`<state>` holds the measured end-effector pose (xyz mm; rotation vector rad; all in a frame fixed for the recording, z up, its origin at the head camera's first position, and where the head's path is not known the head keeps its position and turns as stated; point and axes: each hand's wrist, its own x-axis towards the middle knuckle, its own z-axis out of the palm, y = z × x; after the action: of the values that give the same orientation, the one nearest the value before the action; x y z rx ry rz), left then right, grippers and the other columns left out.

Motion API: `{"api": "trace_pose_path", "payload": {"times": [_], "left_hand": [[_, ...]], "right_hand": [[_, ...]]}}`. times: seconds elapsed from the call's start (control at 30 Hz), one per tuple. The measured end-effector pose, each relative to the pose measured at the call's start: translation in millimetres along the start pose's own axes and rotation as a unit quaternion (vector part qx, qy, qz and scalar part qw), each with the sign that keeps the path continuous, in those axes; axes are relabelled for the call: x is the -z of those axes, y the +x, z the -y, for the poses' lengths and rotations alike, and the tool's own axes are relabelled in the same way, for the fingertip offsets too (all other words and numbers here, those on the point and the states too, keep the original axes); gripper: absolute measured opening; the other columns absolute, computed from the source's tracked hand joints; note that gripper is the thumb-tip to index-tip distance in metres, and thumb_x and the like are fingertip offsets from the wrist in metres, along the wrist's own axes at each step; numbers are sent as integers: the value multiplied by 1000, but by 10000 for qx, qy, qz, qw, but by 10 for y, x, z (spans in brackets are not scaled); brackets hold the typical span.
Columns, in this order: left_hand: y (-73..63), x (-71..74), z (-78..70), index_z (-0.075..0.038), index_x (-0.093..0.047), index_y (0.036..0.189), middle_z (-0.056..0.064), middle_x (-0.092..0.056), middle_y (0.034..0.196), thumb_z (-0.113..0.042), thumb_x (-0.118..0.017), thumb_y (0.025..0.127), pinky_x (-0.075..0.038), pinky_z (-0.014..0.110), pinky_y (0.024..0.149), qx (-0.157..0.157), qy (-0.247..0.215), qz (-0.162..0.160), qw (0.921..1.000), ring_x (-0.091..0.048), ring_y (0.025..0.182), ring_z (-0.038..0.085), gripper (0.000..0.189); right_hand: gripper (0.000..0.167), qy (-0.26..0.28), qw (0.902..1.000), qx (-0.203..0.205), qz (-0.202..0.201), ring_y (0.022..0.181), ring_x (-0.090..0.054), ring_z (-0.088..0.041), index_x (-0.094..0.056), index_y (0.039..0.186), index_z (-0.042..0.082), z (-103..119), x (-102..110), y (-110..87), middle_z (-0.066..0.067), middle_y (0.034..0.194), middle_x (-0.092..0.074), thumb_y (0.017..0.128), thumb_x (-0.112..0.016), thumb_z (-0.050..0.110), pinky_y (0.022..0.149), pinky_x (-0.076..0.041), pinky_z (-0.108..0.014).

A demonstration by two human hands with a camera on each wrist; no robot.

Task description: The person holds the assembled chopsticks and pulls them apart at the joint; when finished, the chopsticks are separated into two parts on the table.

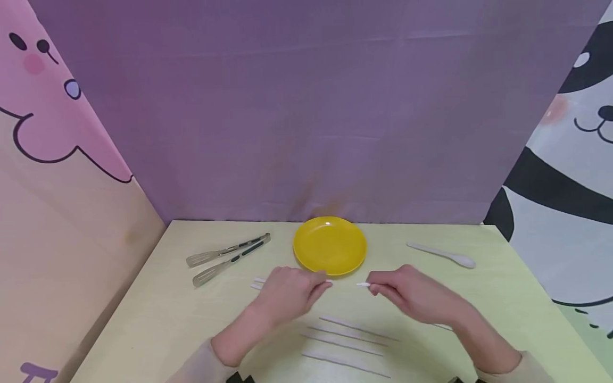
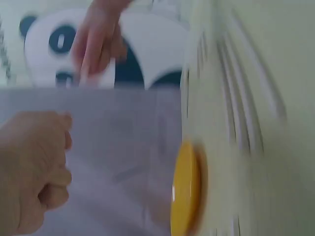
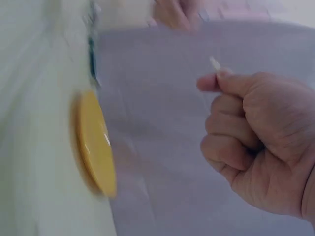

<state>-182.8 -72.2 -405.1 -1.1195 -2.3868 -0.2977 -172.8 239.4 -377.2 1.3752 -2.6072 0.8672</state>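
Note:
Above the table, in front of the yellow plate (image 1: 329, 246), both hands are raised with a gap between them. Finger and thumb of my right hand (image 1: 414, 292) pinch a short white stick piece (image 3: 215, 63), whose tip sticks out toward the left. My left hand (image 1: 289, 292) is curled, and a small white tip (image 1: 329, 281) shows at its thumb and forefinger; the rest of that piece is hidden. Below the hands, several thin white sticks (image 1: 346, 347) lie side by side on the table. What the sticks are made of cannot be told.
Metal tongs (image 1: 230, 258) with dark grips lie at the back left, spread apart. A pale spoon (image 1: 442, 254) rests at the back right. Two short white pieces (image 1: 256, 286) lie left of my left hand, and another thin piece (image 1: 441, 326) shows beside my right wrist.

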Motion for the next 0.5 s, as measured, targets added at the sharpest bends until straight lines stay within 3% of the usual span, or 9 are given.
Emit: {"api": "trace_pose_path", "payload": {"times": [0.13,0.23,0.37,0.5], "left_hand": [[-320,98,329,-20,-46,70,-13,-27,58,-25,-73,100,-21,18,51,553,-308,134,9979,-30,51,1,41],[-499,124,476,-20,-44,70,-14,-24,60,-23,-74,99,-18,17,52,672,-499,196,9963,-26,53,-2,42],[-601,91,554,-21,-46,72,-14,-33,60,-22,-71,101,-21,15,54,711,-753,331,9941,-27,56,-3,38],[-656,31,580,-21,-54,77,-11,-46,69,-13,-65,99,-31,16,57,710,-1055,650,9898,-35,62,-2,26]], "right_hand": [[35,-272,9977,-426,-456,62,-24,12,-61,96,31,-202,280,-367,22,73,-34,102,-64,-3,58,-36,-14],[38,-462,9945,-701,-622,62,-23,12,-61,100,32,-307,382,-571,24,73,-35,101,-63,-6,56,-35,-14],[36,-439,9926,-899,-692,60,-23,12,-65,103,32,-402,363,-682,25,72,-36,102,-63,-4,55,-35,-14],[38,-478,9912,-827,-917,65,-36,10,-73,106,29,-469,287,-727,24,81,-53,98,-67,-8,60,-39,-13]]}}
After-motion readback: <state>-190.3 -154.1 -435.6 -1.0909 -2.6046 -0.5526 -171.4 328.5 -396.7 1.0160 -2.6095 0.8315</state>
